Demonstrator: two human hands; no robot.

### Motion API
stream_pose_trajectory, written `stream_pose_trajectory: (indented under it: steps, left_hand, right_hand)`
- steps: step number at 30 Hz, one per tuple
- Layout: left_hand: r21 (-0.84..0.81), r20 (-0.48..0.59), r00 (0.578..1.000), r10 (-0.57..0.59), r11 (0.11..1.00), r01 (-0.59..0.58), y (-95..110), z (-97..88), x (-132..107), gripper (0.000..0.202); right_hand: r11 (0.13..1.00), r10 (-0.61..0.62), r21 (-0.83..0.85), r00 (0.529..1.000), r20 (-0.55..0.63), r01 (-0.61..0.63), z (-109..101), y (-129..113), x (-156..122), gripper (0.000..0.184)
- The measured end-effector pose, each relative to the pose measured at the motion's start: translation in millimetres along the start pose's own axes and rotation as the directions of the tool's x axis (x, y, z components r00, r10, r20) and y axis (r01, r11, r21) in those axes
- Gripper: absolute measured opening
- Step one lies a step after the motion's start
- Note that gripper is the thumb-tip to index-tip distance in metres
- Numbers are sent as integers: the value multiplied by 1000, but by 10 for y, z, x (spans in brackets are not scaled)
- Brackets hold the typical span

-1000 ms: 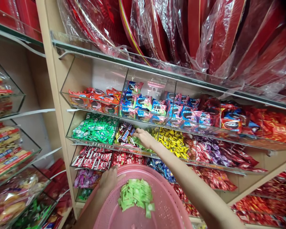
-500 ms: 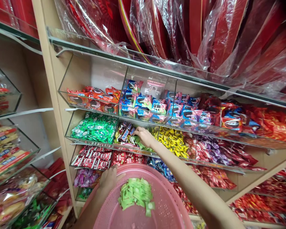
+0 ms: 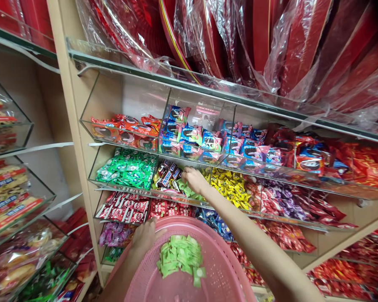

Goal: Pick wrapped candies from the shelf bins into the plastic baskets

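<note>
My left hand [image 3: 144, 237] grips the far rim of a pink plastic basket [image 3: 220, 268] held low in front of the shelves. A heap of light green sweet packets [image 3: 180, 256] lies in the basket. My right hand [image 3: 193, 179] reaches into a clear shelf bin, fingers curled down among light green packets [image 3: 189, 192] beside brown Snickers bars [image 3: 166, 176]. What the fingers hold is hidden.
Clear acrylic bins [image 3: 126, 193] on a wooden rack hold green, yellow [image 3: 231, 186], purple and red sweets, with biscuit packs [image 3: 192, 136] above and KitKat packs [image 3: 122, 208] below. Red boxes in plastic wrap [image 3: 239, 37] stand on top. More snack bins [image 3: 9, 197] stand at the left.
My right hand has shifted slightly and dipped lower into the bin of green packets. My left hand and the basket have stayed put.
</note>
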State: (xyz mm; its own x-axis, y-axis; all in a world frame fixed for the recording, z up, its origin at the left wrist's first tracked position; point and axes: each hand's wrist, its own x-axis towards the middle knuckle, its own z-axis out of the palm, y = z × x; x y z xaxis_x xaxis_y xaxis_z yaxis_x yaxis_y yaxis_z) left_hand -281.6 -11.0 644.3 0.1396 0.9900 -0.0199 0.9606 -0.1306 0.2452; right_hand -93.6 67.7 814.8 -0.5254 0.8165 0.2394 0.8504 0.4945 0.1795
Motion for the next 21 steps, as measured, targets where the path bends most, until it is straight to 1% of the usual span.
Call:
stream_pose_trajectory:
  steps: [3,5,8,13,18,21]
  left_hand:
    - [-4,8,1000,-6,1000,6,8,-12,-5,63]
    - [0,12,1000,-9,1000,9,9,-10,-8,63]
    - [11,-2,1000,-10,1000,10,-1,11,-6,63]
    - [17,-11,1000,2,1000,-2,-22,41,11,60]
    - [-3,19,1000,-5,1000,5,-14,21,12,61]
    - [1,14,1000,-4,1000,4,-10,17,7,61]
  right_hand:
    - [999,32,-27,999,-15,-33,-12,14,-22,26]
    - [1000,0,-26,1000,-16,-1,0,1,-15,33]
    - [998,-46,-41,999,27,47,33,-41,12,39]
    - [996,-22,-88,995,93,30,41,-49,-2,39]
    - [989,-13,-148,997,74,24,-43,24,-112,29]
    - [981,3,-196,998,63,9,-80,47,-164,27]
